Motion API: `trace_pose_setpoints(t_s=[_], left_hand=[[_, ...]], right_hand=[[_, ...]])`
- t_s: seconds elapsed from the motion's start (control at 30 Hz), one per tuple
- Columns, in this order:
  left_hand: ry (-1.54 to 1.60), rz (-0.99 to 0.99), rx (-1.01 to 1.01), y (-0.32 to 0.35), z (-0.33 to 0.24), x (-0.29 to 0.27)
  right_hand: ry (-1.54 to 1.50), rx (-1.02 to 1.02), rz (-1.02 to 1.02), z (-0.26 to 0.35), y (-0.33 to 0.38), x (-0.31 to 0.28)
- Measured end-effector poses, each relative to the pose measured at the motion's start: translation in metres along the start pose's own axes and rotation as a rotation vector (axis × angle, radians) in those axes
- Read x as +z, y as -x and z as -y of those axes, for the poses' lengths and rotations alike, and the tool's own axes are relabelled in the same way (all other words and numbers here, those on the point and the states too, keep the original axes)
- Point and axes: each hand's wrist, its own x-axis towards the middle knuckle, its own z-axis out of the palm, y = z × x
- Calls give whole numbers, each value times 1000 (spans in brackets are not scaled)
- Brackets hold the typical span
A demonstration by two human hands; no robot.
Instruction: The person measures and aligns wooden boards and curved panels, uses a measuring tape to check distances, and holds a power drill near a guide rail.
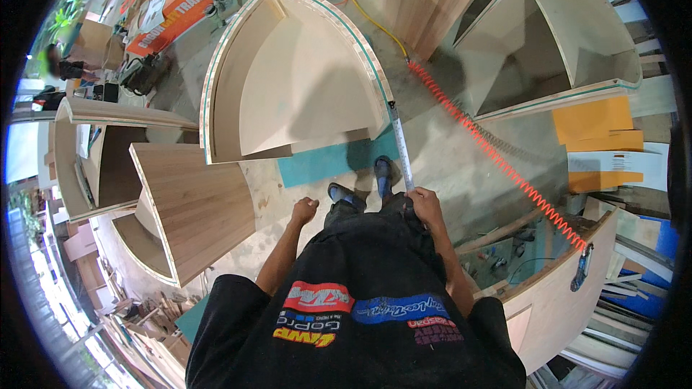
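Steel measuring tape blade [401, 145], pale with a dark edge, runs from just right of centre up to the curved green-edged rim of the quarter-round plywood cabinet shell [288, 79] lying open on the concrete floor [461, 166] in the upper middle of the frame. I see its far tip meeting the rim near the shell's right corner.

Right hand [425, 202], centre right, is closed around the near end of the tape, fingers curled over it; the tape case itself is hidden in the grip. Left hand [304, 210], left of centre, is curled into a loose fist, holding nothing, clear of the shell.

My judgement on doing this well: keep the blade taut and straight, hook seated square on the rim, and read only when the sag is out.

Outward: teal board [324, 162] on the floor under the shell's lower edge, two dark shoes [364, 184] beside it. A red coiled air hose [497, 158] crosses diagonally from upper centre to lower right, joined to a yellow hose [360, 0] at the top.

Packages and signs: orange rectangular printed banner [169, 18] with pale lettering, upper left; flat yellow-orange cardboard envelopes [595, 126] and a white label-bearing sheet stacked at right edge. More wood-veneered curved cabinet parts [191, 202] fill the left.
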Motion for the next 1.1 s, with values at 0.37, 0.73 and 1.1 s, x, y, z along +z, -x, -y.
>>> trace_pose_setpoints(t_s=[0.37, 0.73, 1.1], left_hand=[[8, 0, -8, -5, 8, -4], [4, 19, 33, -1, -29, -10], [11, 13, 79, -5, -20, -9]], right_hand=[[126, -46, -45, 37, 19, -4], [101, -52, -33, 31, 16, -3], [-174, 18, 162, 15, 2, -8]])
